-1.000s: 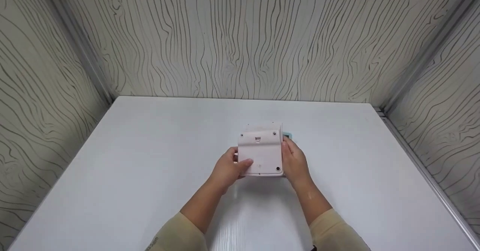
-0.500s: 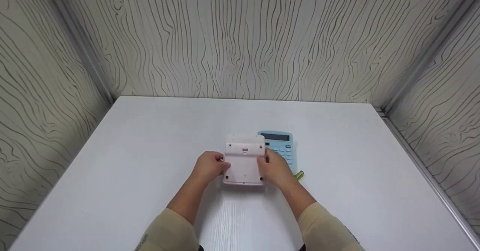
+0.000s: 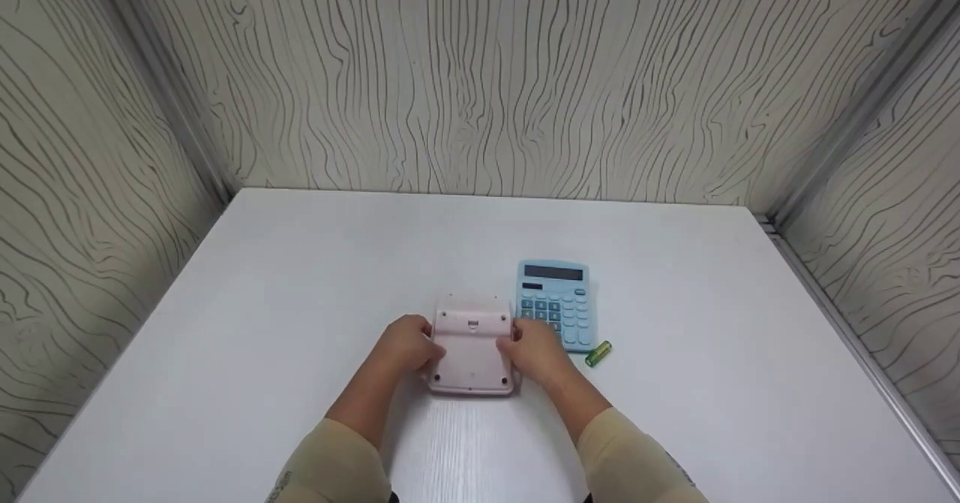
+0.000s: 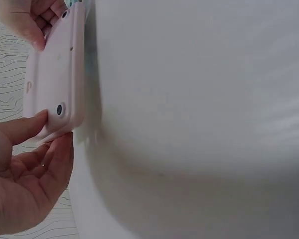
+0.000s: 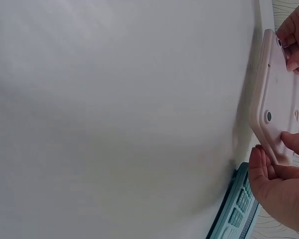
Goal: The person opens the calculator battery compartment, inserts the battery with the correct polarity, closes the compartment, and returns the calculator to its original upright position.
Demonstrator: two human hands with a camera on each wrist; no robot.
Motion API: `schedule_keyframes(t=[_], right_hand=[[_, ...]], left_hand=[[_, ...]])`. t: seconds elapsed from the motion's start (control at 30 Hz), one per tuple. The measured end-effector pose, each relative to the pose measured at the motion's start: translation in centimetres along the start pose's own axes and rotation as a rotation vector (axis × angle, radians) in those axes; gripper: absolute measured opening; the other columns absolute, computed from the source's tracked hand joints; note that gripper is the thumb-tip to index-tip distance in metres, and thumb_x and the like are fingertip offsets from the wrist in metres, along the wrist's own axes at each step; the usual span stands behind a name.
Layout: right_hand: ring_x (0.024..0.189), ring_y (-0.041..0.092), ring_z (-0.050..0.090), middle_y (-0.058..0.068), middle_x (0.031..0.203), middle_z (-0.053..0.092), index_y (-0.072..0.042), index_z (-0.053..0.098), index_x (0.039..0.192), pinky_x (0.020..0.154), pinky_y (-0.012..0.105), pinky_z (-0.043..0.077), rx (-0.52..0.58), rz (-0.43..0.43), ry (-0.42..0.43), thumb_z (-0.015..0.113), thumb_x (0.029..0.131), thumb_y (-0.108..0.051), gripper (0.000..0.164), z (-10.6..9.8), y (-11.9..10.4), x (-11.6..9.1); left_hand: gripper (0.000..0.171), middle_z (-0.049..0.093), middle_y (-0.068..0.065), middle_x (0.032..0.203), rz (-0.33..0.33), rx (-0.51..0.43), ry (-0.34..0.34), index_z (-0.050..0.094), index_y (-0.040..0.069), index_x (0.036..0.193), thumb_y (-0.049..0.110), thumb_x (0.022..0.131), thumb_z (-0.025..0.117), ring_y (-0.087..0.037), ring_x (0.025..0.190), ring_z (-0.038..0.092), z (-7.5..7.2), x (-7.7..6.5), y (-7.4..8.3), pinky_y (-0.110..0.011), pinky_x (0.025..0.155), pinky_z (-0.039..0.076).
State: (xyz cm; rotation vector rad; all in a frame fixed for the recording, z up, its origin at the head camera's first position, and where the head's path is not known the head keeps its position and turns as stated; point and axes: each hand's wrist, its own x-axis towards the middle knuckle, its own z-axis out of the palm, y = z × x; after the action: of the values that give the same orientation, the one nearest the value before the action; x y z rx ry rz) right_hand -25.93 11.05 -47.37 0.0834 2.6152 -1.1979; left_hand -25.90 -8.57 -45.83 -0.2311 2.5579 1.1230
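While in both hands [image 3: 406,344] [image 3: 537,351], pink device [image 3: 471,359]

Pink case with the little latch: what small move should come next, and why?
Probably ease the pink case down flat onto the white table: the left hand and right hand hold it by opposite edges, and the wrist views appear to show it raised.

Pink device [image 3: 472,354], far side hidden; blue calculator [image 3: 555,287], its 7 o'clock corner covered by the person's right hand [image 3: 535,350], cut off at 5 o'clock in the right wrist view; sleeve lettering [image 3: 283,482] at 7 o'clock, too small to read.
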Motion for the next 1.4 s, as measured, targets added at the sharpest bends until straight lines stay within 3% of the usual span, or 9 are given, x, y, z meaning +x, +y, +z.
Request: schedule_keyframes(t=[0.17,0.33,0.53,0.8,1.07,1.23,1.4], right_hand=[[0.095,0.019,0.057,0.006,0.109,0.061,-0.005,0.056,0.119,0.081,0.033,0.049,-0.01,0.015,-0.021,0.058,0.088,-0.023,0.036,0.4,0.2,0.0],[0.107,0.026,0.055,0.009,0.114,0.059,-0.004,0.055,0.121,0.089,0.039,0.045,-0.03,0.02,-0.044,0.058,0.088,-0.023,0.038,0.5,0.1,-0.2],[0.107,0.027,0.055,0.011,0.114,0.059,-0.002,0.053,0.123,0.091,0.041,0.044,-0.044,0.039,-0.078,0.058,0.089,-0.023,0.041,0.7,-0.2,-0.4],[0.104,0.026,0.056,0.011,0.112,0.06,-0.001,0.054,0.121,0.091,0.042,0.044,-0.068,0.027,-0.084,0.059,0.088,-0.023,0.04,1.1,-0.3,-0.5],[0.098,0.022,0.058,0.008,0.108,0.061,-0.002,0.055,0.119,0.088,0.04,0.046,-0.06,0.027,-0.078,0.057,0.089,-0.024,0.037,1.2,-0.2,-0.5],[0.088,0.017,0.058,0.005,0.1,0.062,-0.004,0.058,0.114,0.084,0.038,0.048,-0.094,-0.021,-0.062,0.058,0.088,-0.025,0.033,1.2,-0.1,-0.5],[0.1,0.023,0.057,0.006,0.107,0.061,-0.008,0.058,0.117,0.091,0.04,0.044,-0.144,-0.045,-0.009,0.06,0.087,-0.025,0.035,1.1,-0.3,-0.3]], left_hand=[[0.02,0.058,-0.006,0.075,0.009,0.084,-0.006,0.063,0.0,0.089,0.01,0.075,0.072,-0.018,0.069,0.056,-0.1,-0.1,-0.2,-0.03,0.063,0.048],[0.018,0.058,-0.004,0.069,0.02,0.105,-0.029,0.061,0.003,0.079,0.013,0.072,0.075,-0.017,0.065,0.054,-0.1,0.0,-0.7,-0.029,0.059,0.046],[0.023,0.056,-0.004,0.064,0.008,0.101,-0.062,0.058,0.006,0.071,0.019,0.071,0.077,-0.015,0.059,0.051,-0.2,0.3,-1.2,-0.026,0.054,0.041],[0.033,0.053,-0.003,0.063,0.009,0.125,-0.064,0.06,0.005,0.079,0.031,0.069,0.078,-0.015,0.056,0.048,-0.1,0.2,-1.3,-0.026,0.052,0.039],[0.05,0.058,-0.003,0.078,0.027,0.166,-0.052,0.063,0.003,0.099,0.039,0.067,0.078,-0.02,0.074,0.053,-0.1,0.0,-1.2,-0.036,0.074,0.046],[0.037,0.052,-0.003,0.067,0.01,0.148,-0.066,0.061,0.005,0.086,0.035,0.07,0.077,-0.017,0.063,0.049,-0.2,0.1,-1.2,-0.029,0.059,0.042],[0.03,0.052,-0.003,0.062,-0.009,0.086,-0.059,0.056,0.006,0.078,0.026,0.071,0.076,-0.015,0.056,0.048,-0.5,0.3,-1.5,-0.026,0.051,0.04]])
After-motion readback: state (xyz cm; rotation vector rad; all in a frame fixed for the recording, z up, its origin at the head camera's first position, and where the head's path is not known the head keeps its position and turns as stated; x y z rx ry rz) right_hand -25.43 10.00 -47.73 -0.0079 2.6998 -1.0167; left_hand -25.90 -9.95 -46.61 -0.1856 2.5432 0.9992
